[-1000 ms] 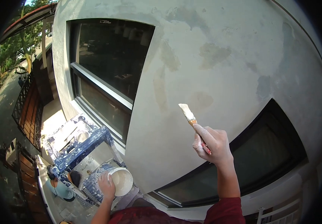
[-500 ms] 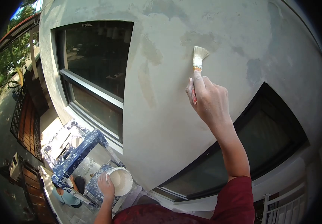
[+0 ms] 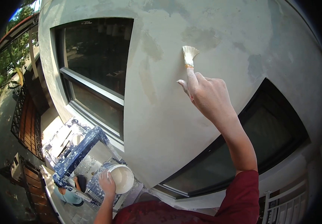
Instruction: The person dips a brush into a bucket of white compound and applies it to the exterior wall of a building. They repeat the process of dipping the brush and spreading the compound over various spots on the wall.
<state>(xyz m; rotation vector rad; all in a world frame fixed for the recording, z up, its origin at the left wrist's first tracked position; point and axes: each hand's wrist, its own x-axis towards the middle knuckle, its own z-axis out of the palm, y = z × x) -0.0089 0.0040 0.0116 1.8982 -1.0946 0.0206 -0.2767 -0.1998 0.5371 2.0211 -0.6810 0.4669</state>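
My right hand (image 3: 207,91) is closed round the handle of a paintbrush (image 3: 189,56), its forefinger stretched along the handle. The white, splayed bristles lie against the pale grey wall (image 3: 168,123), just below a darker patch. Low in the view, my left hand (image 3: 107,182) grips the near rim of a white bucket (image 3: 124,180) that holds off-white paint. Some of its fingers are hidden beyond the rim. Pale smears mark the fingers of my right hand.
A paint-spattered blue frame (image 3: 80,151) stands at the lower left. Below it is another person (image 3: 69,195) in a light blue top. Dark windows (image 3: 97,56) lie left and right of the brushed wall. A white railing (image 3: 286,207) is at the lower right.
My right hand has moved the paintbrush a little to the left along the wall. The left hand stays at the bucket, which has barely shifted in view.
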